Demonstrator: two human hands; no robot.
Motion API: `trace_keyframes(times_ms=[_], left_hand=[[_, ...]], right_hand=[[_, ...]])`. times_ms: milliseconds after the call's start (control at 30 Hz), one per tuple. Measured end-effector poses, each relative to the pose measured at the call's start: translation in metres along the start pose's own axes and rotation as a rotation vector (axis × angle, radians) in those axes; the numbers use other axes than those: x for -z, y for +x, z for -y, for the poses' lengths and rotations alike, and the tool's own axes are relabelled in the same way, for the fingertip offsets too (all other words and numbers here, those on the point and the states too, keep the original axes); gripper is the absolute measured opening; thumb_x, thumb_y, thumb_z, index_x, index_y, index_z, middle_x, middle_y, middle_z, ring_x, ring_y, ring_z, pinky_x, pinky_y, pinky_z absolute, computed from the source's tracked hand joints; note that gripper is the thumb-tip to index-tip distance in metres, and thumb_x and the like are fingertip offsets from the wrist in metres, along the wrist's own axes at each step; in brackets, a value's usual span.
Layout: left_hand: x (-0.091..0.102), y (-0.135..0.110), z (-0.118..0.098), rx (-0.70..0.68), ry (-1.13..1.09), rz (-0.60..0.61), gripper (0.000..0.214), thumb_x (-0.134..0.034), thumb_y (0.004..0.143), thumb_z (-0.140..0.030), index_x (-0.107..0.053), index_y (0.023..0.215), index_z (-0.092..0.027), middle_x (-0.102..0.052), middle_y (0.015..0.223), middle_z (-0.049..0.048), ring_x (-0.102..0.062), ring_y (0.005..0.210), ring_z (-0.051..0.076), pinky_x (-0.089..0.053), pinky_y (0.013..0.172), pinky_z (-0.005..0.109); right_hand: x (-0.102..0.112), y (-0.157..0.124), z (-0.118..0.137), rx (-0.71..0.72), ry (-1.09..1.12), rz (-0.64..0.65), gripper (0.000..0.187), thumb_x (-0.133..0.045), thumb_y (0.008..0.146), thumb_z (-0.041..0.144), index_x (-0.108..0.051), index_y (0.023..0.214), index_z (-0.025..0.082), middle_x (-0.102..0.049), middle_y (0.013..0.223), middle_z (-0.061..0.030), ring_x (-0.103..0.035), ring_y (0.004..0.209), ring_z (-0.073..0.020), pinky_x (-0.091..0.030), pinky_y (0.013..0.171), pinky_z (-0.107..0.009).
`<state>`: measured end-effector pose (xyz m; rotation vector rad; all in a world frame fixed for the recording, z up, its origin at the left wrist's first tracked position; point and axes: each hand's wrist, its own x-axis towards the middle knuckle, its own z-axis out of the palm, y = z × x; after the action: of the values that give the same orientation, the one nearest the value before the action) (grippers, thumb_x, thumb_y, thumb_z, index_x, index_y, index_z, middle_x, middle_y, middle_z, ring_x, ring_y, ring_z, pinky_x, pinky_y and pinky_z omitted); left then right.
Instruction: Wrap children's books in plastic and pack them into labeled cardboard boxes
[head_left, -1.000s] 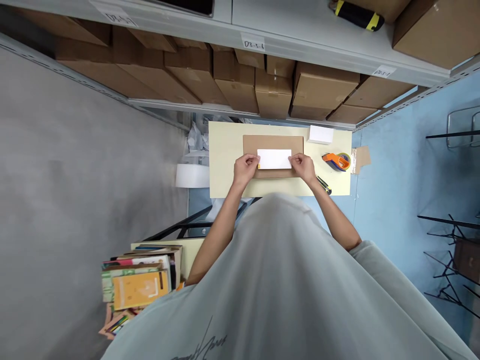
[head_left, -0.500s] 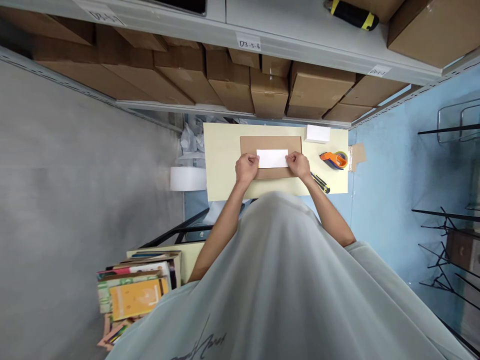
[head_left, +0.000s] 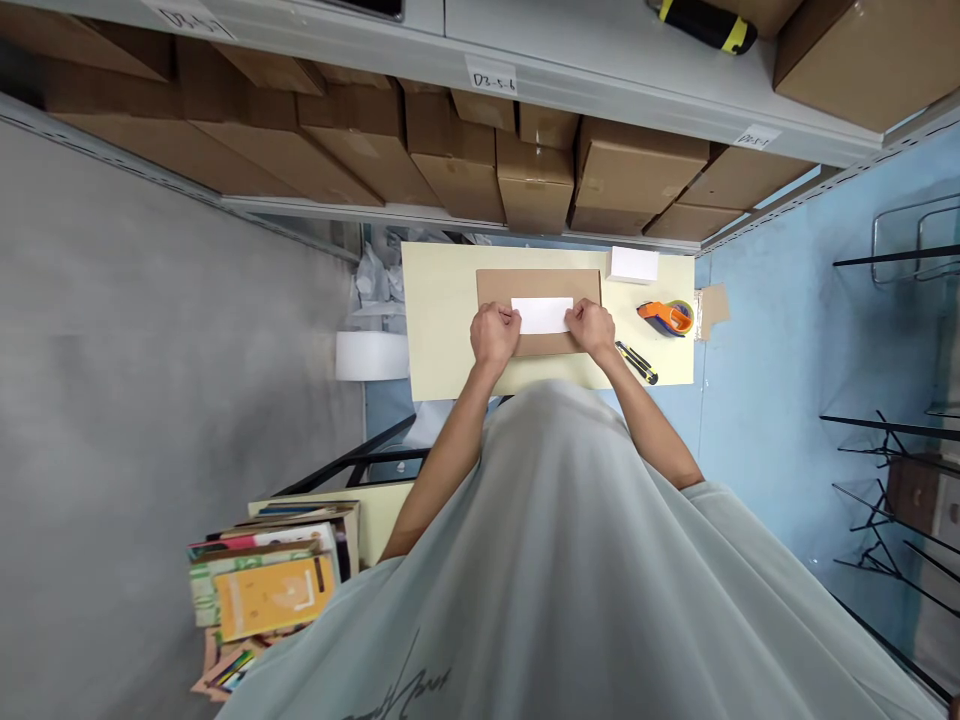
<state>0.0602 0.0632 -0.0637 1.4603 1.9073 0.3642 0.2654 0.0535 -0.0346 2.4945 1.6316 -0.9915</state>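
A blank white paper label (head_left: 543,316) is stretched lengthwise over a flat brown cardboard box (head_left: 540,283). My left hand (head_left: 495,333) pinches the label's left end, fingers closed. At its right end my right hand (head_left: 592,327) also has its fingers closed on the paper. Both hands rest over the near half of the box, and their fingertips partly hide the label's short edges. The box lies on a pale yellow table (head_left: 441,320). Whether the label touches the box I cannot tell.
Right of the box lie a utility knife (head_left: 637,363), an orange tape dispenser (head_left: 666,317) and a white stack of paper (head_left: 632,265). A metal shelf (head_left: 570,95) with cardboard boxes overhangs the far side. A white roll (head_left: 372,356) stands left; books (head_left: 274,590) are piled lower left.
My right hand has shifted slightly inward, to the left, over the label's end. My left hand stays almost in place, and the whole view has drifted a little.
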Motion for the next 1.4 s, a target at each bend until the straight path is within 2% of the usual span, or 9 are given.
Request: trace_keyframes(times_ms=[200, 367, 433, 500, 633, 733, 867, 1167, 1400], left_hand=[[0.001, 0.001, 0.003, -0.004, -0.035, -0.016, 0.014, -0.073, 0.1, -0.032, -0.067, 0.09, -0.025, -0.079, 0.102, 0.0124, -0.076, 0.112, 0.033, -0.055, 0.109, 0.044], [0.01, -0.005, 0.013, 0.007, -0.005, -0.002, 0.028, -0.071, 0.103, -0.036, -0.07, 0.125, -0.02, -0.081, 0.109, 0.0141, -0.077, 0.115, 0.036, -0.056, 0.111, 0.048], [0.008, -0.016, 0.015, -0.138, 0.024, 0.006, 0.036, -0.061, 0.108, -0.034, -0.069, 0.139, -0.018, -0.078, 0.133, 0.0199, -0.072, 0.133, 0.037, -0.052, 0.12, 0.051], [0.001, -0.03, 0.015, -0.361, 0.064, 0.067, 0.05, -0.051, 0.112, -0.037, -0.064, 0.156, -0.016, -0.064, 0.165, 0.0225, -0.054, 0.16, 0.038, -0.04, 0.135, 0.054], [-0.014, -0.056, 0.026, -0.652, 0.181, 0.311, 0.072, -0.038, 0.116, -0.047, -0.043, 0.178, -0.012, -0.033, 0.19, 0.0178, -0.017, 0.182, 0.037, -0.009, 0.147, 0.06], [-0.012, -0.064, 0.046, -0.621, 0.252, 0.33, 0.081, -0.034, 0.116, -0.054, -0.032, 0.183, -0.008, -0.025, 0.192, 0.0202, -0.016, 0.182, 0.036, -0.003, 0.148, 0.061], [0.0, -0.065, 0.066, -0.502, 0.28, 0.237, 0.085, -0.033, 0.116, -0.057, -0.025, 0.185, -0.009, -0.022, 0.192, 0.0209, -0.014, 0.182, 0.036, -0.001, 0.147, 0.063], [-0.022, -0.035, 0.025, -0.599, 0.198, 0.266, 0.082, -0.033, 0.116, -0.056, -0.029, 0.185, -0.011, -0.022, 0.193, 0.0163, -0.012, 0.183, 0.033, 0.0, 0.148, 0.059], [-0.005, -0.022, 0.044, -0.379, 0.202, 0.125, 0.09, -0.035, 0.114, -0.063, -0.022, 0.186, -0.009, -0.016, 0.193, 0.0217, -0.009, 0.183, 0.037, 0.005, 0.147, 0.064]], right_hand=[[-0.002, 0.006, -0.004, -0.027, 0.048, -0.013, 0.02, -0.069, 0.108, 0.04, -0.073, 0.094, 0.026, -0.085, 0.114, -0.0147, -0.079, 0.112, -0.0361, -0.06, 0.103, -0.046], [0.004, -0.005, -0.011, -0.008, -0.037, -0.013, 0.025, -0.064, 0.112, 0.042, -0.076, 0.111, 0.021, -0.083, 0.118, -0.0208, -0.078, 0.115, -0.0394, -0.06, 0.106, -0.051], [0.003, -0.018, -0.011, 0.089, -0.082, -0.053, 0.032, -0.053, 0.116, 0.035, -0.075, 0.13, 0.016, -0.079, 0.134, -0.0243, -0.075, 0.124, -0.0398, -0.058, 0.112, -0.052], [-0.004, -0.032, -0.012, 0.28, -0.122, -0.085, 0.046, -0.043, 0.118, 0.032, -0.067, 0.152, 0.012, -0.068, 0.158, -0.0264, -0.066, 0.145, -0.0397, -0.052, 0.123, -0.053], [-0.026, -0.052, -0.027, 0.625, -0.197, 0.018, 0.063, -0.037, 0.12, 0.036, -0.046, 0.177, 0.011, -0.034, 0.19, -0.0183, -0.028, 0.178, -0.0349, -0.024, 0.145, -0.054], [-0.034, -0.057, -0.052, 0.629, -0.21, 0.067, 0.07, -0.036, 0.12, 0.042, -0.036, 0.183, 0.011, -0.025, 0.193, -0.0145, -0.019, 0.182, -0.0315, -0.012, 0.148, -0.054], [-0.031, -0.059, -0.072, 0.53, -0.18, 0.024, 0.075, -0.036, 0.119, 0.045, -0.031, 0.184, 0.009, -0.025, 0.192, -0.0165, -0.018, 0.182, -0.0327, -0.01, 0.149, -0.057], [-0.036, -0.027, -0.022, 0.591, -0.203, -0.001, 0.074, -0.028, 0.12, 0.043, -0.03, 0.184, 0.005, -0.02, 0.194, -0.0157, -0.015, 0.183, -0.029, -0.008, 0.149, -0.05], [-0.032, -0.024, -0.04, 0.452, -0.185, -0.071, 0.078, -0.029, 0.12, 0.045, -0.024, 0.184, 0.0, -0.017, 0.194, -0.0194, -0.013, 0.183, -0.0319, -0.007, 0.149, -0.053]])
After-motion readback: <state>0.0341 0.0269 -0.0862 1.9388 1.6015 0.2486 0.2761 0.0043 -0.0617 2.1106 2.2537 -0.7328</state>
